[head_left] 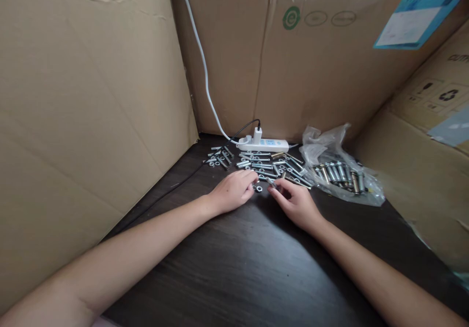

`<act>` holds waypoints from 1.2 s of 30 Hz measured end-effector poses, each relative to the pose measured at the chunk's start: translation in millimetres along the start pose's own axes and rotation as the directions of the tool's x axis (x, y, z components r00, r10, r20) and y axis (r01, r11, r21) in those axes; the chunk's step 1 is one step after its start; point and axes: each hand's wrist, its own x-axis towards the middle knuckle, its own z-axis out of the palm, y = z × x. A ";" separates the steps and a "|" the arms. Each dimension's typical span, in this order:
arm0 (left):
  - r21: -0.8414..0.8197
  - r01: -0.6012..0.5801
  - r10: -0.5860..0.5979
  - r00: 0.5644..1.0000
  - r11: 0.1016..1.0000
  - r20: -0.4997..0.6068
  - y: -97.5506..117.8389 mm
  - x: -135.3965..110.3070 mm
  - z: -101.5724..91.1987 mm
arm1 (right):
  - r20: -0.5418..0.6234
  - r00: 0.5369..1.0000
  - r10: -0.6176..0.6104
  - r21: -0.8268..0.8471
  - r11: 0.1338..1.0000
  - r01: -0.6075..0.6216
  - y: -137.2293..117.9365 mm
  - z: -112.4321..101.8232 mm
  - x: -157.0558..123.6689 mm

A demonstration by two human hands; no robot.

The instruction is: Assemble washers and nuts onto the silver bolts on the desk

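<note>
My right hand (299,206) pinches a small silver bolt (270,183) between thumb and fingertips, just above the dark table. Across from it, my left hand (231,191) has its fingers curled down at the near edge of the loose hardware; whatever its fingertips hold, if anything, is hidden. A nut (259,189) lies on the table between both hands. Beyond the hands spread several loose bolts (262,166) with sleeves, washers and nuts. A smaller group of bolts and washers (222,158) lies to the left.
A clear plastic bag (372,192) with assembled sleeve bolts (340,174) lies at the right. Behind the hardware is a white power strip (280,145) with a charger (257,135). A black cable (172,190) crosses the table (234,263). Cardboard boxes (227,48) wall in three sides.
</note>
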 end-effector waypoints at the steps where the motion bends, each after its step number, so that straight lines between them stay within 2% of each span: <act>1: -0.039 -0.012 0.012 1.000 0.999 -0.009 0.2 -0.1 0.1 | 0.001 1.000 0.000 0.004 1.000 0.000 -0.1 0.0 0.1; 5: -0.211 0.026 -0.046 0.995 0.977 -0.091 -2.6 0.0 2.9 | 0.010 1.000 -0.001 -0.002 1.000 0.002 -0.4 -0.2 0.2; 8: -0.238 0.061 -0.087 0.991 0.969 -0.099 -5.5 0.2 5.2 | 0.004 1.000 -0.003 -0.011 1.000 0.003 -0.3 -0.7 0.2; 13: -0.182 0.087 -0.096 0.995 0.979 -0.039 -5.7 -1.2 5.1 | 0.011 1.000 -0.006 -0.004 1.000 0.006 0.8 -0.1 0.1; 23: -0.085 0.223 -0.218 0.974 0.971 0.058 -1.9 -2.7 3.3 | 0.032 0.999 -0.002 0.004 1.000 0.002 -1.4 -0.9 0.4; 31: 0.145 0.112 -0.131 0.983 0.983 0.128 -2.1 -3.5 6.9 | 0.041 0.999 -0.014 0.011 1.000 0.013 -2.0 -0.9 0.3; 36: 0.173 0.095 -0.122 0.981 0.980 0.152 -3.9 -4.3 7.7 | 0.042 0.999 -0.020 0.006 1.000 0.019 -2.3 -2.2 0.2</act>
